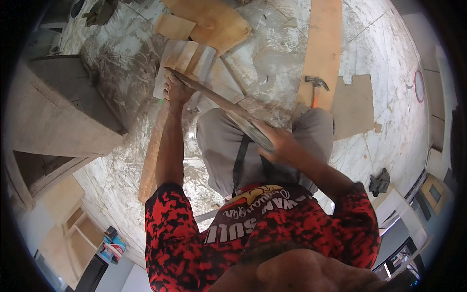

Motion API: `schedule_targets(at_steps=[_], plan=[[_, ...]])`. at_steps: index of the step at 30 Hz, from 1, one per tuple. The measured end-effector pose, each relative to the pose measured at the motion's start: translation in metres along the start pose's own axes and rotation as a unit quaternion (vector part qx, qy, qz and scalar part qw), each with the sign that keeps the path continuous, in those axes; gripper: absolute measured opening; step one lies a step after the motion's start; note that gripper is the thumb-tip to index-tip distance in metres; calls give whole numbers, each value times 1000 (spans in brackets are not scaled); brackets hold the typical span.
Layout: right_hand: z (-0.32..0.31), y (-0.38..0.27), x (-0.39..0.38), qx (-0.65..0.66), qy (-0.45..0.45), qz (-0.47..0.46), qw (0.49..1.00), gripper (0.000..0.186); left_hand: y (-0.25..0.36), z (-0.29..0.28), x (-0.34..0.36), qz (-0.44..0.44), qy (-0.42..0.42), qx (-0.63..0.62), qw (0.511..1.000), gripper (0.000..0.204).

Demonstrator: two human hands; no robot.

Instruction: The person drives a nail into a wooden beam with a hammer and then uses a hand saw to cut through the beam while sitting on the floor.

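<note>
A long, tapered blade that looks like a handsaw (pixel 219 101) slants from my lap up to the left, its narrow tip above my left hand. My right hand (pixel 282 142) is closed round its wide end, by my right knee; the handle is mostly hidden. My left hand (pixel 177 91) is closed beside the narrow end, over a pale block (pixel 171 56); what its fingers grip is partly hidden. A long reddish-brown board (pixel 149 170) runs under my left forearm.
A hammer (pixel 317 86) lies on a long plywood strip (pixel 325 39) at the right, beside a thin brown sheet (pixel 354 104). Plywood offcuts (pixel 214 24) lie ahead. A wooden cabinet frame (pixel 68 114) stands at left. A dark crumpled item (pixel 379 182) is at right.
</note>
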State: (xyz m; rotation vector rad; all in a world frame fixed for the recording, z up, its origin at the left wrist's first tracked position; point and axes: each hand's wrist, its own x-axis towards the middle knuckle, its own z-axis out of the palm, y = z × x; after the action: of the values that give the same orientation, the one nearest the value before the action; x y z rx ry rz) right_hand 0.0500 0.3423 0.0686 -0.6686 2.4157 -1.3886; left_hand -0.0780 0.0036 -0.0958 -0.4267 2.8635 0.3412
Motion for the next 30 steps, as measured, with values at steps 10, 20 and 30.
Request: schedule_targets(at_steps=[10, 20, 30], plan=[[57, -24, 129, -8, -68, 30, 997, 65, -55, 24, 11, 63, 25, 23, 997, 112], [59, -9, 155, -11, -33, -31, 999, 53, -33, 8, 2, 34, 13, -7, 999, 110], [-12, 3, -8, -14, -44, 8, 999, 79, -37, 36, 6, 55, 19, 4, 998, 112]])
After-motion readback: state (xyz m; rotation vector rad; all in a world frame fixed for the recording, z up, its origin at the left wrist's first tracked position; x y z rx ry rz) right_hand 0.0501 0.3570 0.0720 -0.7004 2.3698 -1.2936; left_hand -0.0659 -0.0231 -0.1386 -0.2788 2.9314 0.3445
